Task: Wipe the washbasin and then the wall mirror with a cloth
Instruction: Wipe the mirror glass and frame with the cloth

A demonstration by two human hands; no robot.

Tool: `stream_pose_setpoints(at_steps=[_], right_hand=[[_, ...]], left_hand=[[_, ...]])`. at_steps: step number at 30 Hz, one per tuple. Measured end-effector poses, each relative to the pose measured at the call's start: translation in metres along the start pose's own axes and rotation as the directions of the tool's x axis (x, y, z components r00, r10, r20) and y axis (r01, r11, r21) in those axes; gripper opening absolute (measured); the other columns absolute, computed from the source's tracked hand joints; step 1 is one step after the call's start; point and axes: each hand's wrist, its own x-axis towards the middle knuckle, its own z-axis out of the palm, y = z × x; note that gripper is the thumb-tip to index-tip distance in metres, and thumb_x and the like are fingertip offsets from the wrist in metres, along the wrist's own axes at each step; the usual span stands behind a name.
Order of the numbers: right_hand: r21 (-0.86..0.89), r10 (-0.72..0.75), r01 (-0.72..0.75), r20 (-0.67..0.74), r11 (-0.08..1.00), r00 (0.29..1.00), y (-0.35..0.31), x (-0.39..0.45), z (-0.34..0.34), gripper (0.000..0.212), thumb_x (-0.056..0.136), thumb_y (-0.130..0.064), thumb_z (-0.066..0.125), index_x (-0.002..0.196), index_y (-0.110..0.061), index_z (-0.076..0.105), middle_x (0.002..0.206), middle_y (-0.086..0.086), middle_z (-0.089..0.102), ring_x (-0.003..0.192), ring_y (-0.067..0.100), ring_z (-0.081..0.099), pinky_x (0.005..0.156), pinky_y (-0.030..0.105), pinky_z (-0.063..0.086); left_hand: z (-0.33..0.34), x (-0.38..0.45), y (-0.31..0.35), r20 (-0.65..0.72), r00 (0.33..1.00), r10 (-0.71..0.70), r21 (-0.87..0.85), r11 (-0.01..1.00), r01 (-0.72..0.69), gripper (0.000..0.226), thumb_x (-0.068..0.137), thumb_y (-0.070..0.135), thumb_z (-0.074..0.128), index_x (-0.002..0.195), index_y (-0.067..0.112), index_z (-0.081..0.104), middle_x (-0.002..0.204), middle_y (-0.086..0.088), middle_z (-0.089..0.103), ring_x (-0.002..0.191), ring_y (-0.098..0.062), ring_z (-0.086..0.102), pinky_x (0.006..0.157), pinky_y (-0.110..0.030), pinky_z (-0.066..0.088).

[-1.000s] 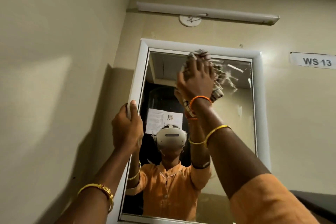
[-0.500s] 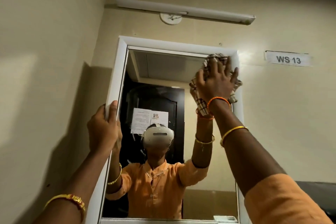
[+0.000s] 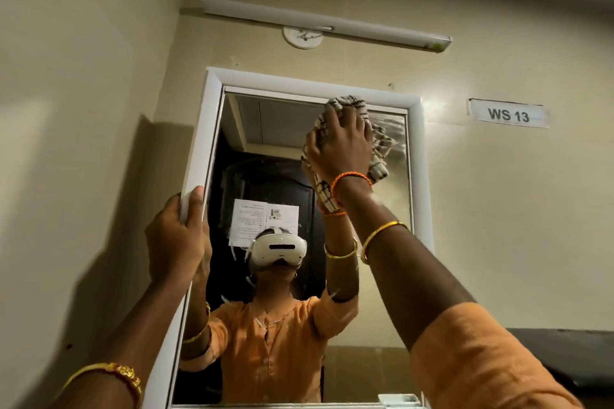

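The wall mirror (image 3: 417,176) has a white frame and fills the middle of the view. My right hand (image 3: 342,143) presses a checked cloth (image 3: 380,156) against the glass near the top right corner, fingers curled over the bunched fabric. My left hand (image 3: 176,236) grips the left edge of the mirror frame at mid height, thumb on the front. The glass reflects a person in an orange shirt wearing a white headset. The washbasin is out of view.
A tube light (image 3: 325,23) runs along the wall above the mirror. A label reading WS 13 (image 3: 508,114) sits to the right. A beige side wall (image 3: 83,109) stands close on the left. A dark ledge (image 3: 564,342) lies at the lower right.
My right hand swept the cloth from the top middle of the glass out to the top right corner, then back a little leftward. My left hand stayed on the frame's left edge.
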Motion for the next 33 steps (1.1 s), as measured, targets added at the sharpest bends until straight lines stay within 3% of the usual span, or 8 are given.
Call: stream_pose_setpoints(at_steps=[3,8,14,19,24,28,33], right_hand=[[-0.027,-0.021,0.021,0.003,0.999,1.000,0.018,0.007,-0.005,0.052,0.079,-0.039,0.048,0.125,-0.016,0.052,0.123,0.012,0.051,0.115,0.031,0.047,0.095,0.043,0.038],[-0.136,0.239,-0.239,-0.017,0.961,0.971,0.057,0.013,-0.013,0.057,0.079,-0.038,0.040,0.128,-0.010,0.046,0.132,0.012,0.045,0.124,0.030,0.040,0.095,0.046,0.032],[-0.250,0.312,-0.281,0.094,0.926,0.945,0.059,0.003,-0.033,0.058,0.082,-0.036,0.045,0.131,-0.005,0.043,0.135,0.017,0.044,0.128,0.033,0.035,0.098,0.049,0.031],[-0.198,0.263,-0.253,0.028,0.947,0.964,0.064,-0.068,-0.038,0.045,0.076,-0.029,0.054,0.114,-0.007,0.051,0.120,0.014,0.052,0.113,0.033,0.044,0.086,0.045,0.036],[-0.052,0.192,-0.188,0.088,0.981,0.977,0.083,-0.018,-0.038,0.043,0.081,-0.019,0.052,0.122,-0.007,0.048,0.129,0.013,0.050,0.119,0.032,0.040,0.094,0.042,0.036],[-0.110,0.178,-0.165,0.118,0.980,0.977,0.085,0.021,-0.043,0.037,0.084,-0.027,0.050,0.116,-0.009,0.052,0.126,0.013,0.052,0.120,0.031,0.043,0.095,0.044,0.032],[-0.116,0.128,-0.111,0.153,0.987,0.980,0.096,-0.001,-0.052,0.044,0.082,-0.038,0.047,0.118,-0.014,0.053,0.126,0.010,0.055,0.117,0.032,0.043,0.093,0.044,0.034]], left_hand=[[0.000,0.000,0.001,-0.002,1.000,0.000,-0.008,1.000,0.000,0.043,0.093,0.050,0.043,0.080,0.011,0.057,0.072,-0.007,0.058,0.069,-0.024,0.054,0.064,-0.029,0.038],[0.001,0.001,0.002,-0.001,1.000,0.014,-0.005,1.000,-0.014,0.046,0.094,0.048,0.044,0.085,0.006,0.061,0.073,-0.007,0.058,0.069,-0.025,0.054,0.064,-0.029,0.038],[0.001,0.002,0.000,-0.005,1.000,-0.010,-0.016,1.000,0.010,0.047,0.093,0.050,0.043,0.086,0.008,0.062,0.074,-0.008,0.059,0.071,-0.025,0.055,0.067,-0.030,0.040],[0.002,0.002,0.002,-0.007,1.000,-0.008,-0.019,1.000,0.008,0.048,0.093,0.050,0.043,0.088,0.006,0.062,0.076,-0.008,0.060,0.071,-0.025,0.055,0.067,-0.031,0.042],[0.000,-0.001,0.002,0.016,1.000,-0.007,-0.012,1.000,0.007,0.048,0.093,0.051,0.041,0.086,0.008,0.060,0.075,-0.008,0.059,0.071,-0.025,0.055,0.067,-0.031,0.041],[0.000,0.000,0.002,0.020,1.000,-0.009,-0.024,1.000,0.009,0.048,0.092,0.053,0.041,0.086,0.010,0.061,0.074,-0.007,0.059,0.070,-0.024,0.056,0.067,-0.030,0.042],[0.000,-0.001,0.002,0.040,0.999,-0.017,-0.031,0.999,0.019,0.046,0.093,0.050,0.042,0.085,0.009,0.060,0.073,-0.006,0.058,0.069,-0.021,0.054,0.065,-0.028,0.039]])
